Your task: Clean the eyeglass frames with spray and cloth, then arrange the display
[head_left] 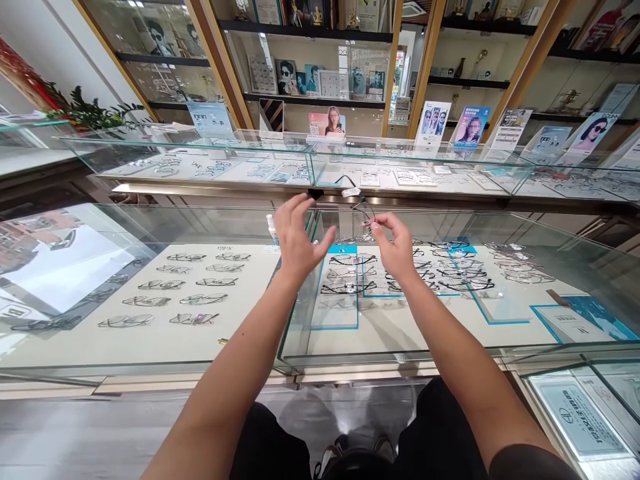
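Knees in dark trousers [270, 440] face the glass-topped bench [400, 357], above which the right hand [397, 250] pinches a thin spectacle frame [367, 213], the left hand [297, 240] spread open beside it: light, probably fragile, best held by its rim.

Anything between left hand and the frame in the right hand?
Head view: bare gap between left hand and thin frame pinched by right hand; only display-case glass beneath.
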The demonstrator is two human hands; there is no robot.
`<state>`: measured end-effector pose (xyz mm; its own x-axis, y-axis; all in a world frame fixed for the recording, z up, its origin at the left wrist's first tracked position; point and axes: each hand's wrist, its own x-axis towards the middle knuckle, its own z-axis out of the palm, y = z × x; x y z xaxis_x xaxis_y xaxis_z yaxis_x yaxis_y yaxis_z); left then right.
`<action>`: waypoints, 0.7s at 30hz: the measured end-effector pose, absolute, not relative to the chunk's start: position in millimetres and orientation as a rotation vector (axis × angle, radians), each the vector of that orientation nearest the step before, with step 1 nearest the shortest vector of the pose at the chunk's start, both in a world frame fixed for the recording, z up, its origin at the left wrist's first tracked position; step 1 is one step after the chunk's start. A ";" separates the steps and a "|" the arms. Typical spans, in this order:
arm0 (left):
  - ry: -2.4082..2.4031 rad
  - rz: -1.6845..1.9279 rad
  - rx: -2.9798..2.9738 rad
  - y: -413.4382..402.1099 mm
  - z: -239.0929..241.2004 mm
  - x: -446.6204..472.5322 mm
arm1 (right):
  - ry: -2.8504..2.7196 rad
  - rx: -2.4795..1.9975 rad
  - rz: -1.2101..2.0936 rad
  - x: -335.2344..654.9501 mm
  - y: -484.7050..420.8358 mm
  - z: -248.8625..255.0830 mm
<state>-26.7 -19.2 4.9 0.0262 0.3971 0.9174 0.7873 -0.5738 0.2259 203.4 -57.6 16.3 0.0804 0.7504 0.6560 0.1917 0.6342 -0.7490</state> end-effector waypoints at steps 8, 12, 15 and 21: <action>-0.974 -1.498 -2.052 -30.7 -0.9 -7.9 | -1.719 -0.965 0.226 199.4 -67.7 18.1; -0.951 -1.561 -2.107 -30.1 -4.2 -8.3 | -1.723 -0.976 0.212 199.3 -68.9 19.4; -0.954 -1.593 -2.130 -30.5 -6.0 -7.8 | -1.704 -0.994 0.216 199.8 -69.7 20.3; -0.926 -1.586 -2.050 -32.2 -6.4 -5.3 | -1.704 -0.993 0.221 198.9 -71.4 21.4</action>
<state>-5.3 -32.2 -6.4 0.1428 0.2637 0.9540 0.7013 -0.7071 0.0905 198.9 -71.4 21.4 -0.0511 0.7042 0.7081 0.5006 0.6316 -0.5920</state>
